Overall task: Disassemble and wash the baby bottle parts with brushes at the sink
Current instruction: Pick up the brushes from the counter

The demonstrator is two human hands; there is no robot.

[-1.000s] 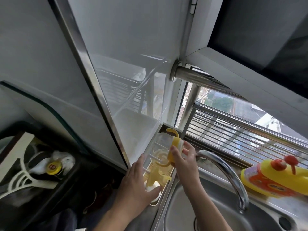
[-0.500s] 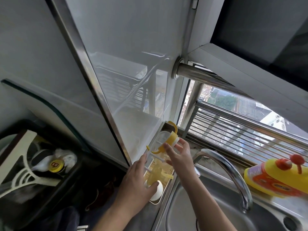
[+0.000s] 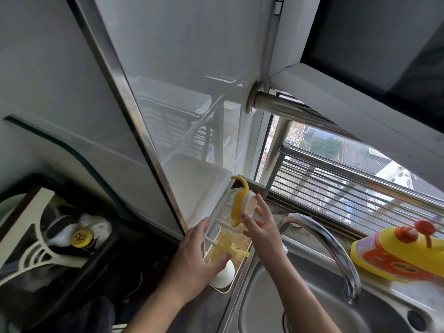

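Observation:
My right hand [image 3: 260,225] grips a baby bottle [image 3: 242,204] with a yellow collar and yellow handles, held tilted above a drying rack [image 3: 216,228] that stands left of the sink. The rack has white pegs and yellow parts in a tray. My left hand [image 3: 194,257] rests on the rack's near left side, thumb against a white rounded piece [image 3: 224,276] at the tray's front. Whether that hand grips the rack is unclear.
The steel sink [image 3: 264,306] lies at lower right with a curved tap [image 3: 322,241] over it. A yellow and orange detergent bottle [image 3: 396,253] lies on the ledge by the barred window. At left a dark bin [image 3: 57,239] holds bottles.
My right hand has lifted the bottle up off the rack and turned it, so its capped end now faces me. The left hand stays on the rack.

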